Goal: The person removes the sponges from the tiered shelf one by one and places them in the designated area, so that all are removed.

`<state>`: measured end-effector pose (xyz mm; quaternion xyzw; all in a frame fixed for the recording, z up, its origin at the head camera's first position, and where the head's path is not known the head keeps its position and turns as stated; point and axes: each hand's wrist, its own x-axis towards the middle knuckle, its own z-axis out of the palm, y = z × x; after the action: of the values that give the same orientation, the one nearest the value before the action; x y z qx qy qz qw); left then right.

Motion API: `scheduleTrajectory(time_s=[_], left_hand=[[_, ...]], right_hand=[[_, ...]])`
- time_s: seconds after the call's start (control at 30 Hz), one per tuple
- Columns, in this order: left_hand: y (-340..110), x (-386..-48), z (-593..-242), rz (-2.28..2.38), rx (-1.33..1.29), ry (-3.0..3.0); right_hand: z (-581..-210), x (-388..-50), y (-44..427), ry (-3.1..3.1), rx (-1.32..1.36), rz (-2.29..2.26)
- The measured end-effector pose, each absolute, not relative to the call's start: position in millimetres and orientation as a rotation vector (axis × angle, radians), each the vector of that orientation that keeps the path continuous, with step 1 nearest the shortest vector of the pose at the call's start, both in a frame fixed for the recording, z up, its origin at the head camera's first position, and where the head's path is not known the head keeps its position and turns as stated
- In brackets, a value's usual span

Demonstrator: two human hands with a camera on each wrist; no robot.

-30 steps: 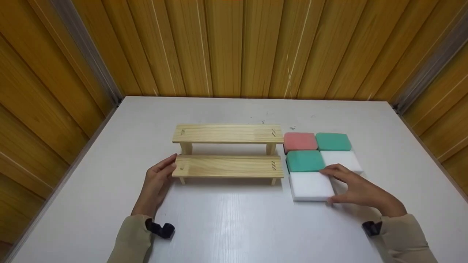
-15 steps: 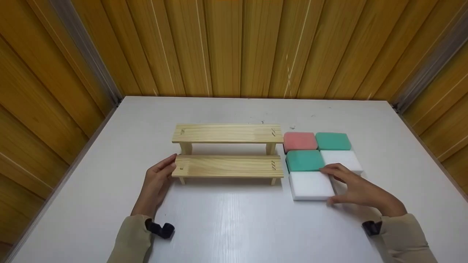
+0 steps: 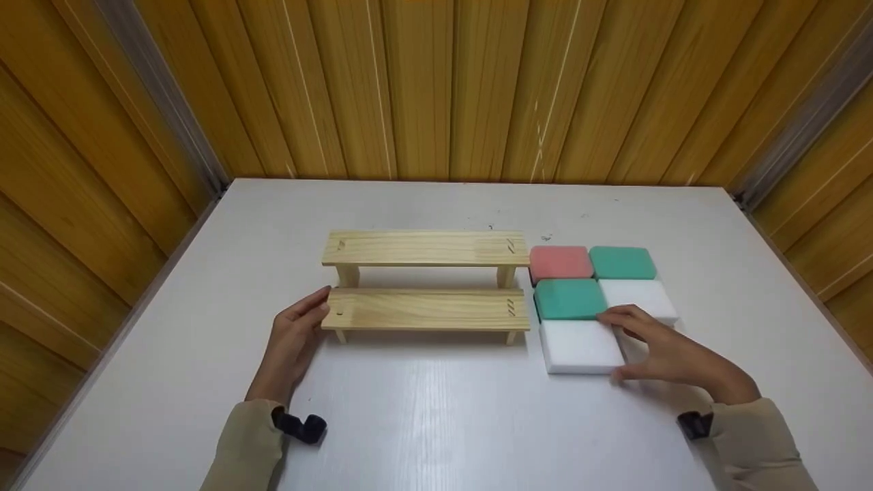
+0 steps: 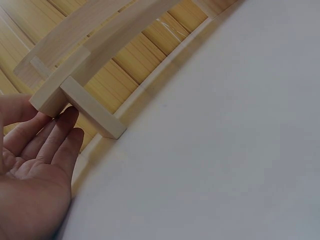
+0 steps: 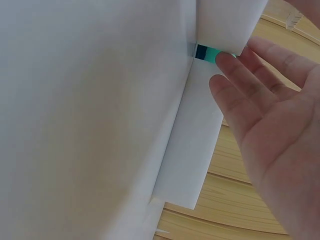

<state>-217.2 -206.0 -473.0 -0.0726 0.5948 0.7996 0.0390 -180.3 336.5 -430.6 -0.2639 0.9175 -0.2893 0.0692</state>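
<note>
In the head view, two pale wooden boards on short legs stand mid-table like steps. The back board (image 3: 426,249) is higher than the front board (image 3: 426,310). My left hand (image 3: 292,344) holds the front board's left end with its fingertips; in the left wrist view the fingers (image 4: 60,135) lie below that board end. To the right lie flat sponges: pink (image 3: 561,263), two green (image 3: 622,263) and two white. My right hand (image 3: 675,358) grips the nearest white sponge (image 3: 580,348), thumb at its near right corner and index finger at its far right one.
The other white sponge (image 3: 641,300) lies just beyond my right hand, partly hidden by it. Everything stands on a white table (image 3: 423,423). Yellow wood-look panels (image 3: 423,88) wall in the back and both sides.
</note>
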Motion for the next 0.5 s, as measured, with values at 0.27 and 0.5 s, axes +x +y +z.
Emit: scheduleTrajectory(time_s=[0.27,0.5], left_hand=[[-206.4,-217.0,-472.5,2.473,-0.221,1.802],[-207.1,-218.2,-472.5,2.514,-0.257,1.734]], right_hand=[[-427.3,-179.7,336.7,2.835,-0.718,-0.745],[-420.3,-178.6,336.7,2.841,-0.759,-0.813]])
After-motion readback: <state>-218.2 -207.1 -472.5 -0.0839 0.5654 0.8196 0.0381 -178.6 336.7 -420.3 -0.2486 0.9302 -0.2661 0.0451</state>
